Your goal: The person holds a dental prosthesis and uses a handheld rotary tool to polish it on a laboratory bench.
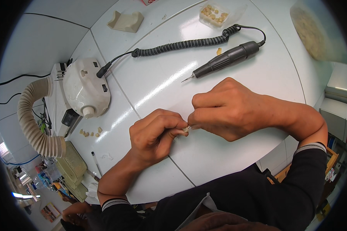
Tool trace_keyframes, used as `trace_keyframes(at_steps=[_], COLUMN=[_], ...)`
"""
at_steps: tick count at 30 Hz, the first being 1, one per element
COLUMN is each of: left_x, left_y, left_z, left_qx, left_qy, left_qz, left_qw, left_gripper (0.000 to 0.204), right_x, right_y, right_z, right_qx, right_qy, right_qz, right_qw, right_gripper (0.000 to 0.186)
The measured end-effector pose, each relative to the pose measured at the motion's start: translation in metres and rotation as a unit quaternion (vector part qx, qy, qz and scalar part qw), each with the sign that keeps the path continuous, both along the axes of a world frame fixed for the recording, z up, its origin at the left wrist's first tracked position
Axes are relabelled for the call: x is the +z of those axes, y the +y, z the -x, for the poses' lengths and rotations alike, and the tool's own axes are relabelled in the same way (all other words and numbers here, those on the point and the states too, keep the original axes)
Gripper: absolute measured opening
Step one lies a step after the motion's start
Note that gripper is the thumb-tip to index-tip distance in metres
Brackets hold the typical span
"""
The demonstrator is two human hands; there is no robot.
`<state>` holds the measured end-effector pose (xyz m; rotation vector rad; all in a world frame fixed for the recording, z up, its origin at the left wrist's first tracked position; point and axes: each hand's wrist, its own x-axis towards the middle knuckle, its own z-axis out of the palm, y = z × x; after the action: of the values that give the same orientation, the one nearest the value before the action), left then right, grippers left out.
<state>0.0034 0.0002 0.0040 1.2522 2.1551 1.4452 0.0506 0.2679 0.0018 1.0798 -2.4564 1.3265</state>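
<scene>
My left hand [154, 134] pinches a small pale piece [186, 129] between thumb and fingertips, over the white table. My right hand [229, 109] meets it from the right with its fingers closed. A thin, shiny tip shows at its fingertips against the piece; most of what it holds is hidden. Beyond my hands lies a dark rotary handpiece [227, 59] with a thin metal bit, untouched. Its coiled black cord [181, 46] runs to a white control box [85, 86] at the left.
Several small yellowish pieces [91, 134] lie left of my left hand, near a pen [96, 163]. A clear box [214, 16] of similar pieces and a cream cradle [125, 22] stand at the back. A ribbed hose [31, 115] bends beside a green tray [71, 163].
</scene>
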Motion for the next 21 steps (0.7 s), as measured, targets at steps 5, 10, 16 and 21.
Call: trace_keyframes(at_steps=[5,10,16,21], left_x=[0.0009,-0.0012,-0.0013,0.0007], left_y=[0.0005,0.0000,-0.0004,0.0011], left_z=[-0.0003,-0.0014,-0.0015,-0.0001], left_qx=[0.001,0.007,0.009,-0.003], left_qy=[0.006,-0.005,-0.007,0.014], left_qz=[0.004,0.004,0.007,0.009], left_qw=[1.000,1.000,1.000,1.000], left_gripper=[0.021,0.023,0.026,0.021], right_x=[0.0005,0.0020,0.0047,0.0034], right_y=[-0.0016,-0.0020,0.0002,0.0015], right_z=[0.0007,0.0003,0.0003,0.0008], right_qx=[-0.006,-0.008,-0.006,-0.003], right_qy=[0.011,0.005,-0.001,0.000], right_qz=[-0.002,0.007,-0.014,-0.025], right_qw=[1.000,1.000,1.000,1.000], right_gripper=[0.022,0.024,0.018,0.016])
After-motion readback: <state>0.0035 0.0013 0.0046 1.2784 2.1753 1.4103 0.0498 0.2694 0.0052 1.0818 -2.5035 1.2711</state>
